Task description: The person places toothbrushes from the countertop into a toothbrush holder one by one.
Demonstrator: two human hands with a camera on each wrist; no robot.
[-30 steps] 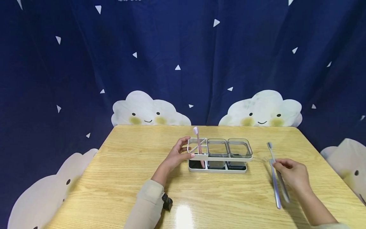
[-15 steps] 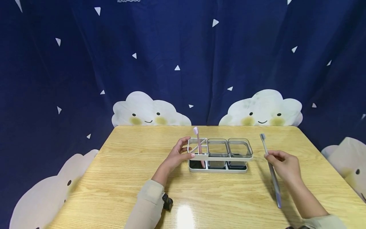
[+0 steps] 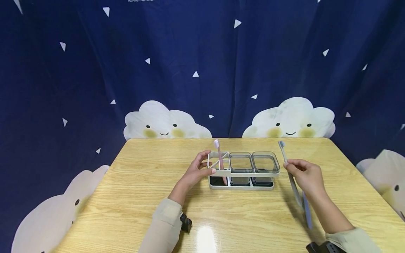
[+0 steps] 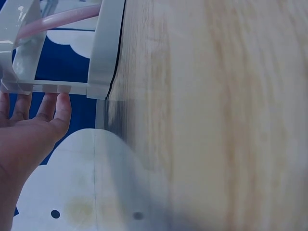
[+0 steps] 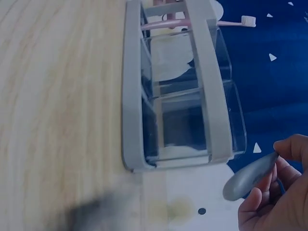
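A white toothbrush holder (image 3: 242, 174) with two clear cups (image 3: 241, 163) stands mid-table. My left hand (image 3: 193, 173) grips its left end, thumb at the front rail and fingers behind; the left wrist view has its fingertips at the frame's end. A pink toothbrush (image 3: 220, 158) leans upright in the left divided section. To the right of the holder, my right hand (image 3: 306, 175) pinches a grey toothbrush (image 3: 293, 186), bristle head up and handle slanting down. In the right wrist view the handle end (image 5: 250, 175) points toward the holder. A purple toothbrush (image 3: 307, 212) lies below, partly hidden by the right hand and forearm.
The wooden table (image 3: 142, 165) ends at the back against a dark blue curtain (image 3: 177, 70) with cloud prints. Black wrist devices show at the left cuff (image 3: 186, 223) and the right cuff (image 3: 326, 247).
My right hand has lifted the grey toothbrush off its spot beside the purple one and carried it left toward the holder. The left hand has stayed on the holder.
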